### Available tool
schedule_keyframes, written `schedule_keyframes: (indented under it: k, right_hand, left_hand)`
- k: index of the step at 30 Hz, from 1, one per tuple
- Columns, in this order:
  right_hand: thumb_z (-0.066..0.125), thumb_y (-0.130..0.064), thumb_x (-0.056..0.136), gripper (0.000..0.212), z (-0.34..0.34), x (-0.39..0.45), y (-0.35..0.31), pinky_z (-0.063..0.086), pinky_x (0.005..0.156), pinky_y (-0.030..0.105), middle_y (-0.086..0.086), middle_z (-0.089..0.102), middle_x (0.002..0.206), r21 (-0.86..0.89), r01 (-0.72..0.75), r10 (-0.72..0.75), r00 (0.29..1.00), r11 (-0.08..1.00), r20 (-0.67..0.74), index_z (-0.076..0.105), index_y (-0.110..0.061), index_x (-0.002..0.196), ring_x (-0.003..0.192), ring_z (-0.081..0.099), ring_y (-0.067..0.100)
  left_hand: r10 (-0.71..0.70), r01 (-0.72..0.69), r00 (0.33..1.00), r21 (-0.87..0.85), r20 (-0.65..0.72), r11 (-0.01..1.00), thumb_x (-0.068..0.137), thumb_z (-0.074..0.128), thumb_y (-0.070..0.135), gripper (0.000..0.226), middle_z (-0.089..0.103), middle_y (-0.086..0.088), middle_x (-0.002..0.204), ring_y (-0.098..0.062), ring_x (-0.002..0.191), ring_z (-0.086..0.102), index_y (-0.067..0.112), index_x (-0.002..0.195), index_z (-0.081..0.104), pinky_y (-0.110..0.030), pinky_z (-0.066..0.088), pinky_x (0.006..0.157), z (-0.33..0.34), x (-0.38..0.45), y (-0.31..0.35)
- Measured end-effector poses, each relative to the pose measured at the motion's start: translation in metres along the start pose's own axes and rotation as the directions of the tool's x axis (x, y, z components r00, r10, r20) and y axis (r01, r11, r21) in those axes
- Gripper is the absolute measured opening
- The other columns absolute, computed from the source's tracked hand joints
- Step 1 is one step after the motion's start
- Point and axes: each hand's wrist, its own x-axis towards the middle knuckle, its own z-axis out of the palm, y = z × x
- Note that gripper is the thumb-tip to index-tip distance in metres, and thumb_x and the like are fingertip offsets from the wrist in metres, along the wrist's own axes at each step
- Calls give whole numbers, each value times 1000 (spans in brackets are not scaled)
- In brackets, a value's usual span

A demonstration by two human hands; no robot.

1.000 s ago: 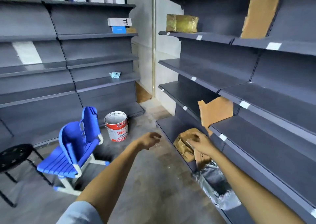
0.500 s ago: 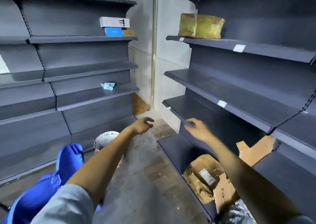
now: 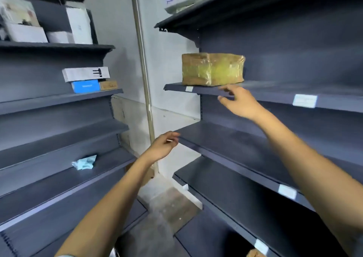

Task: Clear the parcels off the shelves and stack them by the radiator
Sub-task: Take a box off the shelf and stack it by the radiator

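- Brown cardboard parcel wrapped in yellowish clear tape sits at the left end of the dark grey metal shelf, right-hand unit.
- Advice: bring both palms to opposite ends — the tape likely makes it slick — then lift it clear of the lip.
- Right hand just below the parcel's front corner, fingers extended, holding nothing.
- Left hand lower, loosely curled, empty, by the next shelf's edge.

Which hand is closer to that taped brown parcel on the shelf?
The right hand, open just below the parcel at the shelf edge, not touching it. The left hand is lower, a shelf down.
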Motion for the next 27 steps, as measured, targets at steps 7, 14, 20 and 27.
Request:
schedule_keyframes:
  k: [7, 14, 20, 27]
  right_hand:
    - [51, -24, 92, 59, 12, 122, 18, 31, 108, 32, 11, 34, 150, -199, -22, 5, 996, 980, -89, 30, -9, 145, 136, 36, 28]
    - [50, -19, 93, 74, 38, 175, 23, 41, 94, 27, 20, 38, 146, 1, -218, 217, 974, 976, -70, 4, -13, 151, 132, 43, 32]
    - [53, -15, 92, 73, 53, 188, 20, 30, 99, 16, 6, 34, 150, 156, -299, 316, 943, 941, -99, 10, -17, 151, 135, 39, 18]
    - [56, -10, 88, 49, 78, 151, 28, 44, 103, 32, -7, 57, 125, 251, -157, 281, 745, 955, -605, 45, -18, 135, 121, 53, 18]
  left_hand:
    - [98, -99, 992, -16, -81, 995, 95, 48, 12, 30, 57, -2, 110, -14, 98, 52, 17, 124, 54, -17, 40, 65, -42, 157, 28]
    - [130, -140, 983, -66, -131, 988, 96, 45, 34, 53, 33, -6, 149, -21, 133, 40, 19, 144, 30, -28, 34, 106, -60, 273, 64]
    - [133, -173, 968, -183, -212, 968, 98, 26, 48, 57, 41, -13, 143, -31, 129, 43, 14, 144, 30, -36, 36, 103, -43, 339, 81]
    - [371, -424, 901, -280, -224, 861, 97, 36, 40, 51, 43, -13, 141, -32, 121, 47, 13, 138, 24, -31, 35, 88, 3, 337, 81]
